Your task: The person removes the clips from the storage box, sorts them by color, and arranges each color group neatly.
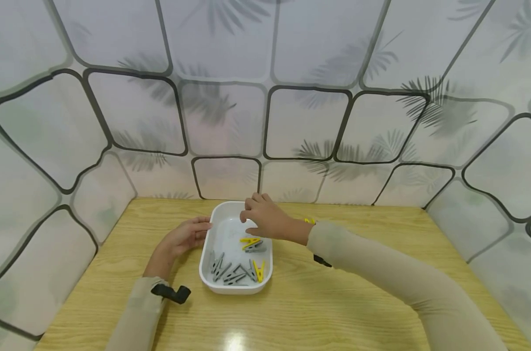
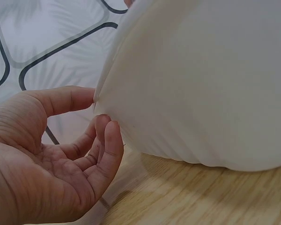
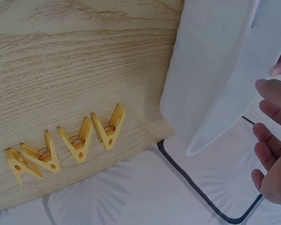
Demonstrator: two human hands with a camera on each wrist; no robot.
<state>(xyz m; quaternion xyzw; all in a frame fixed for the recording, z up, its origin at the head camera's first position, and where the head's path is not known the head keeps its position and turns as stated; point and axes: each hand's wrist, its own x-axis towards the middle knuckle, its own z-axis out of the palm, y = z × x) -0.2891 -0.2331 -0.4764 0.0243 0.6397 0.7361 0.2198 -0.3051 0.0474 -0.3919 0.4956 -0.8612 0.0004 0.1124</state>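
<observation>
A white plastic tub [image 1: 236,289] stands on the table with several grey clothespins [image 1: 234,275] and a few yellow clothespins [image 1: 259,270] lying in it. At its left side my left hand [image 1: 186,239] holds the rim. In the left wrist view one digit lies at the rim's edge, with the other fingers [image 2: 113,150] curled below against the tub's outer wall. Over the far right part of the tub hovers my right hand [image 1: 267,217], fingers loosely bent and spread from the thumb, nothing between them. The right wrist view shows its fingers [image 3: 267,140] apart.
To the right of the tub, several yellow clothespins [image 3: 77,140] lie in a row on the wooden table [image 3: 75,56], near its far edge. Mostly hidden behind the right arm, they barely show in the head view. A patterned curtain [image 1: 226,117] hangs behind the table.
</observation>
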